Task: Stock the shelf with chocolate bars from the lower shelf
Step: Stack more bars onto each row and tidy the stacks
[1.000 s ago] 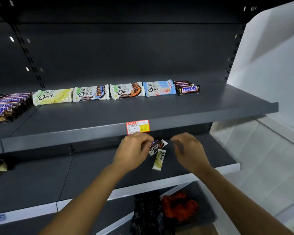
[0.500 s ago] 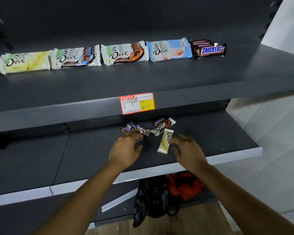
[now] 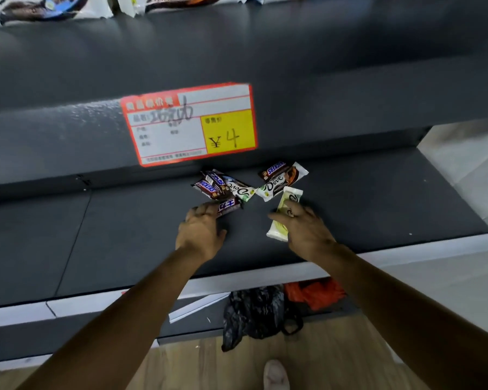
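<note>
A small heap of chocolate bars lies on the dark lower shelf (image 3: 119, 237): two Snickers bars (image 3: 211, 186), a white Dove bar (image 3: 242, 190), and a Dove bar with an orange end (image 3: 280, 182) with another Snickers (image 3: 275, 169) tucked behind it. My left hand (image 3: 200, 233) curls its fingers over the near end of a further Snickers bar (image 3: 229, 206). My right hand (image 3: 306, 230) pinches a yellow-green Dove bar (image 3: 291, 196) between thumb and fingers. The upper shelf (image 3: 237, 52) juts out above, with Dove bars (image 3: 54, 8) along its back.
A red and yellow price tag (image 3: 189, 125) marked ¥4 is stuck on the upper shelf's front lip. Below the lower shelf sit a black plastic bag (image 3: 254, 313) and an orange bag (image 3: 313, 294). A shoe tip (image 3: 275, 375) shows on the wooden floor.
The view has dropped and come closer to the lower shelf. My left hand has settled on a Snickers bar, and my right hand has closed around the yellow-green Dove bar.
</note>
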`<action>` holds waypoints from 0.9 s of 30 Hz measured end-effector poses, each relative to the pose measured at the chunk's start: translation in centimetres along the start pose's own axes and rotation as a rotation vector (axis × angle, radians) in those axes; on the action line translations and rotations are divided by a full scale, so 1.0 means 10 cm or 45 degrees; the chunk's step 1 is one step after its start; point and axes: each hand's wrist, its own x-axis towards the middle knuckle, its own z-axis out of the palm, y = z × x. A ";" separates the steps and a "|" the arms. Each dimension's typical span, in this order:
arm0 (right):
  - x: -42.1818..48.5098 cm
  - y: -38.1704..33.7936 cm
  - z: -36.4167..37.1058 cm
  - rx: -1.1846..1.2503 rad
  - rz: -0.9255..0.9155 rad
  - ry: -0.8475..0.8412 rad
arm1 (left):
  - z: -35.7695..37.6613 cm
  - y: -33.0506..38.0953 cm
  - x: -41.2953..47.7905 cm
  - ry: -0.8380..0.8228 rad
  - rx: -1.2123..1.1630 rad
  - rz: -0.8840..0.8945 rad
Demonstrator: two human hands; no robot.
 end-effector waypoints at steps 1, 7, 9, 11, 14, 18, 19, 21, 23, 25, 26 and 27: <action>0.06 0.00 0.02 -0.015 0.003 -0.022 | 0.04 -0.01 0.04 -0.005 0.014 -0.004; 0.33 0.08 0.09 -0.273 -0.050 -0.070 | 0.17 -0.11 0.29 -0.038 -0.013 -0.064; 0.38 0.10 0.10 -0.380 -0.088 -0.043 | 0.21 -0.13 0.34 -0.070 -0.064 -0.107; 0.42 0.11 0.09 -0.430 -0.112 -0.005 | 0.24 -0.15 0.36 -0.054 -0.124 -0.125; 0.45 0.12 0.06 -0.453 -0.141 0.030 | 0.28 -0.17 0.35 0.052 -0.199 -0.106; 0.42 0.10 0.05 -0.362 -0.086 -0.012 | 0.27 -0.15 0.27 0.085 -0.231 -0.138; 0.40 0.08 0.05 -0.345 -0.069 -0.029 | 0.27 -0.13 0.24 0.085 -0.238 -0.143; 0.33 0.05 0.05 -0.327 -0.053 -0.052 | 0.26 -0.11 0.17 0.092 -0.257 -0.143; 0.23 0.01 0.07 -0.294 -0.063 -0.069 | 0.25 -0.11 0.09 0.087 -0.278 -0.146; 0.12 -0.04 0.07 -0.212 -0.053 -0.079 | 0.25 -0.11 -0.01 0.093 -0.302 -0.133; 0.06 -0.07 0.06 -0.164 -0.052 -0.073 | 0.23 -0.11 -0.07 0.107 -0.316 -0.125; 0.01 -0.11 0.04 -0.123 -0.055 -0.059 | 0.21 -0.10 -0.14 0.121 -0.327 -0.120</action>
